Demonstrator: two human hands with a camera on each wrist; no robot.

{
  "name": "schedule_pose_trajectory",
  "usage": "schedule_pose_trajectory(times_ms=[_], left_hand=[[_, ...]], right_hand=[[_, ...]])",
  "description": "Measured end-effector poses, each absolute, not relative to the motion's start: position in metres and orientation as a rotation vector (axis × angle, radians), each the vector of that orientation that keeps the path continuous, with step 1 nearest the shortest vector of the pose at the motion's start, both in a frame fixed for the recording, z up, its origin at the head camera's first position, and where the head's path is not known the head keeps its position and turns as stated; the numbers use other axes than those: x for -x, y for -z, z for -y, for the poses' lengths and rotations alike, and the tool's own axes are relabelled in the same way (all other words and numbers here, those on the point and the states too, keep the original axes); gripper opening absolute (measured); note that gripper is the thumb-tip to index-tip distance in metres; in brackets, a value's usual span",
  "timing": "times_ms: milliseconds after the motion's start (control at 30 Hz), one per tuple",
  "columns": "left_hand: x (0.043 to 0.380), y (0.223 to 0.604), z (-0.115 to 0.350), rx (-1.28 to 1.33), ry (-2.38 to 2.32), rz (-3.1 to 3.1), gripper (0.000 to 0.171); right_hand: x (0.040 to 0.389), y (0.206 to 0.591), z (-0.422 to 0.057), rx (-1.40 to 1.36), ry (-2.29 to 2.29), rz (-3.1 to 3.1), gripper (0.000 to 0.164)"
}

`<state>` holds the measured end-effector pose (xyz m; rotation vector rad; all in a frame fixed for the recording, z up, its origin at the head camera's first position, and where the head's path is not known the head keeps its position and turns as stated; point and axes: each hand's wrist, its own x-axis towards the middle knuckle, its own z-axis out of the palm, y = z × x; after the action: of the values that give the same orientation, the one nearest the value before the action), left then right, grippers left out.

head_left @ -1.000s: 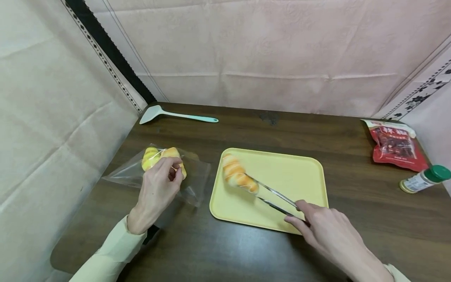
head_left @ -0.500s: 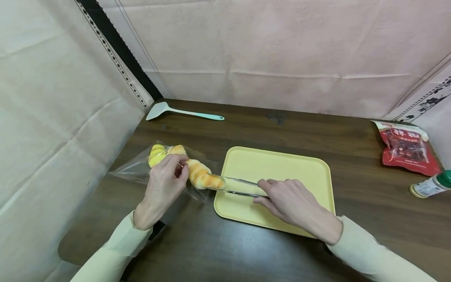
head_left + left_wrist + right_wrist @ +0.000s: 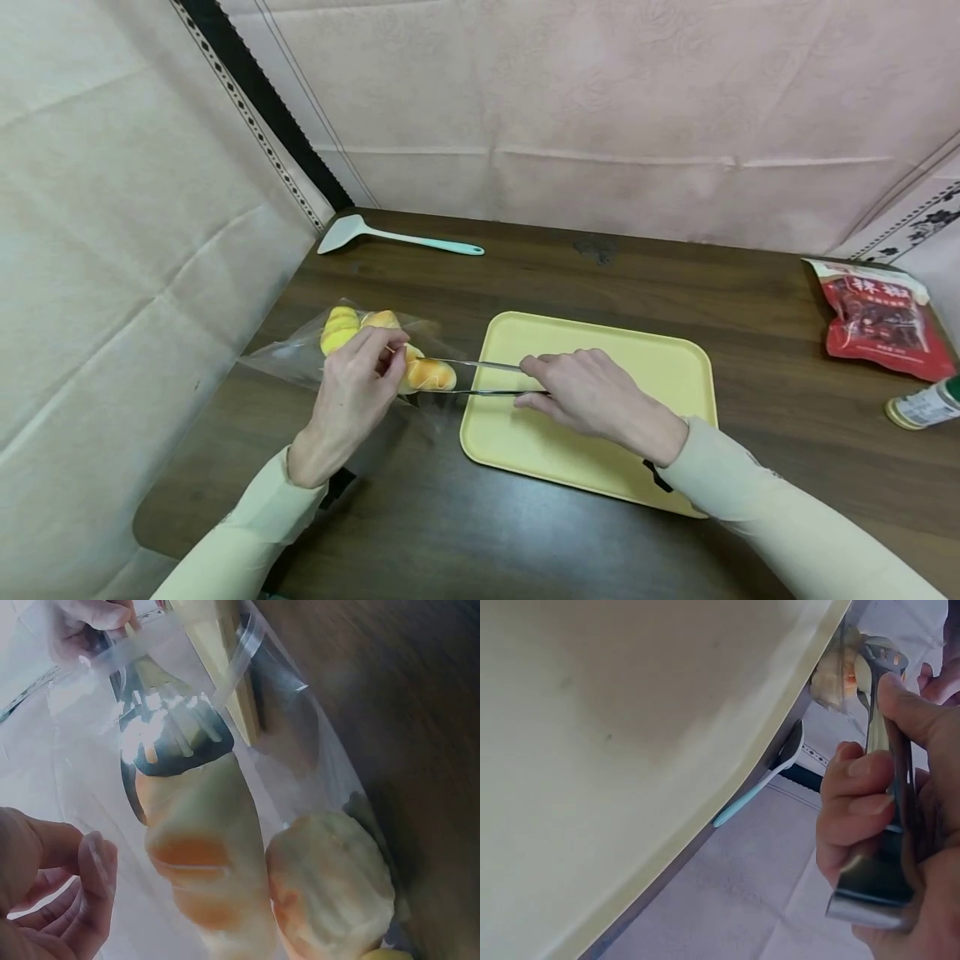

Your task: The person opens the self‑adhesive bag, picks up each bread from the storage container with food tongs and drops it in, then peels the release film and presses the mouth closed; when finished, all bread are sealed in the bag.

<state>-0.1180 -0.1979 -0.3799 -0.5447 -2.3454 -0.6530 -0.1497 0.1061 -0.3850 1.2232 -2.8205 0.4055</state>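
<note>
In the head view my left hand (image 3: pixel 348 396) pinches the edge of a clear plastic bag (image 3: pixel 281 362) lying at the left of the table. My right hand (image 3: pixel 592 400) grips metal tongs (image 3: pixel 495 392), reaching left over the tray. Between the tong ends is a golden striped bread roll (image 3: pixel 433 375), partly hidden behind my left fingers. The left wrist view shows this roll (image 3: pixel 202 855) and the slotted tong head (image 3: pixel 176 742) within the bag's film. Beside it lie a second bread roll (image 3: pixel 330 885) and a yellow roll (image 3: pixel 341 327), both in the bag.
A pale yellow tray (image 3: pixel 585 333) lies right of the bag, under my right hand. Toward the back left is a light turquoise spatula (image 3: pixel 408 240). A red snack packet (image 3: pixel 881 321) and a green-capped bottle (image 3: pixel 926 406) lie at the right. Cloth walls (image 3: pixel 600 92) border the table.
My right hand has carried the roll in the tongs leftward from the tray into the bag. My left hand has stayed at the bag's edge. The view has shifted slightly.
</note>
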Motion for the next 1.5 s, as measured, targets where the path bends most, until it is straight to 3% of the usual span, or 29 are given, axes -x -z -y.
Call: schedule_pose_trajectory(times_ms=[600,1133,1500], left_hand=[[0.116,0.38,0.188,0.669,0.655,2.293,0.02],[0.112,0.38,0.183,0.676,0.676,2.304,0.021],[0.112,0.38,0.191,0.654,0.689,2.296,0.02]], right_hand=[[0.172,0.37,-0.07,-1.284,-0.564,2.953,0.037],[0.164,0.362,-0.02,-1.269,-0.429,3.043,0.043],[0.156,0.362,-0.018,-1.199,-0.386,2.993,0.044]])
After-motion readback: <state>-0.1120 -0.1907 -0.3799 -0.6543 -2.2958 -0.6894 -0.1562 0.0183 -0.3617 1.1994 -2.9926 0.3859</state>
